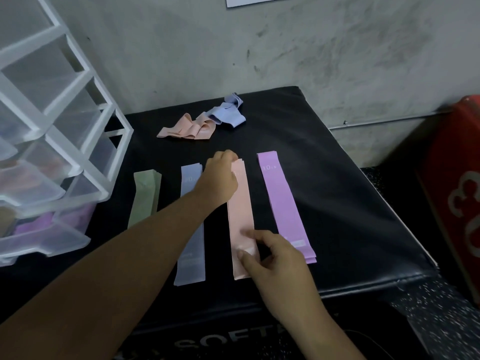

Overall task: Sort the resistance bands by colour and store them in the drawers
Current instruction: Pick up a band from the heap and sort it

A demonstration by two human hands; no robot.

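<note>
Flat stacks of bands lie side by side on a black padded box (324, 203): green (145, 197), blue (191, 255), pink (240, 203) and purple (283, 203). My left hand (220, 175) pinches the far end of the top pink band. My right hand (272, 258) holds the near end of that same pink band between thumb and fingers. A loose heap of crumpled pink bands (188, 128) and blue bands (228, 111) lies farther back. The white drawer unit (59, 131) stands at the left, its lower drawers pulled out.
A grey concrete wall rises behind the box. A red object (457, 190) stands at the right on the speckled floor (428, 307). The bottom drawer (46, 229) holds purple bands, and the one above it pink.
</note>
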